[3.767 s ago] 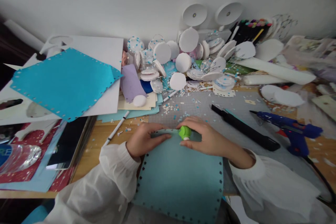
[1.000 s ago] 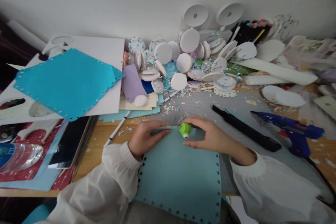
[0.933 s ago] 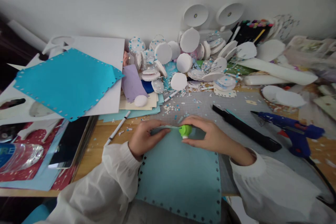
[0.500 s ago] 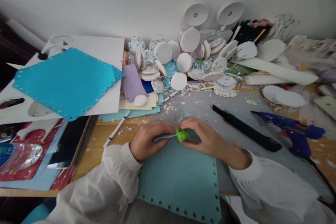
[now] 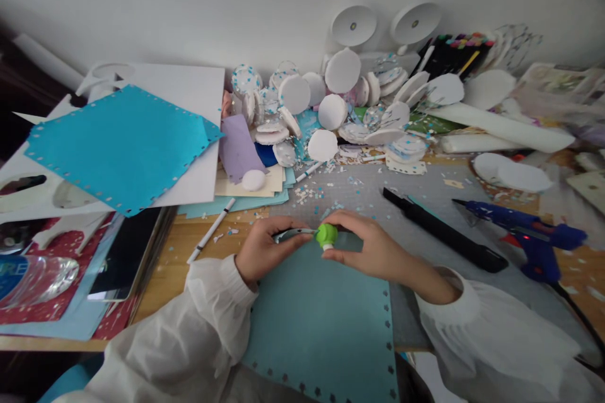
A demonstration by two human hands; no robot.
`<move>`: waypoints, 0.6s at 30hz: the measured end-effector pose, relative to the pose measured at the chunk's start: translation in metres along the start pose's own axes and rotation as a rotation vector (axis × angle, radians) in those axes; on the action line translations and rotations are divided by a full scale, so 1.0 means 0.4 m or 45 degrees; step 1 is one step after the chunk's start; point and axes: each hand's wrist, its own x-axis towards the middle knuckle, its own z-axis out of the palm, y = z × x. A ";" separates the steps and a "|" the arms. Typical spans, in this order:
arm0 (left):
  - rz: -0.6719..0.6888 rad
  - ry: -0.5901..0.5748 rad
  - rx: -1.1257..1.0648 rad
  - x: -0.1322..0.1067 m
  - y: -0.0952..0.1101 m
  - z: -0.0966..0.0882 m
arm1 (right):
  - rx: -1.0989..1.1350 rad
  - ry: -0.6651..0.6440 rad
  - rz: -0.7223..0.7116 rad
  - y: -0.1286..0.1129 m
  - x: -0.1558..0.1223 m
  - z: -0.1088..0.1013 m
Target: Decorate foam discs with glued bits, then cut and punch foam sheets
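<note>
My left grip (image 5: 265, 250) pinches the pale blue paper (image 5: 326, 321) at its far edge, likely so it can't slip. My right grip (image 5: 371, 245) holds the green punch (image 5: 326, 234), thumb below, at the paper's twelve o'clock, probably so the punch meets that edge.

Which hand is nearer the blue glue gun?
Right. The right hand, on the green punch, is left of the glue gun, with the black tool between; the left hand, pinching the paper, is farther left.

We see a rounded green punch (image 5: 326, 235) of smooth plastic, a matt pale-blue rectangular paper sheet (image 5: 326, 321) and a brown wooden tabletop (image 5: 171, 271).
</note>
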 end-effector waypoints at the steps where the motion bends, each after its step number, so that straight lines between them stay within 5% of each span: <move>1: -0.011 -0.001 -0.004 0.000 -0.001 0.001 | 0.018 -0.009 0.013 0.001 0.001 0.001; 18: -0.063 0.006 -0.018 -0.004 -0.003 0.006 | 0.048 -0.049 0.039 0.004 0.000 0.004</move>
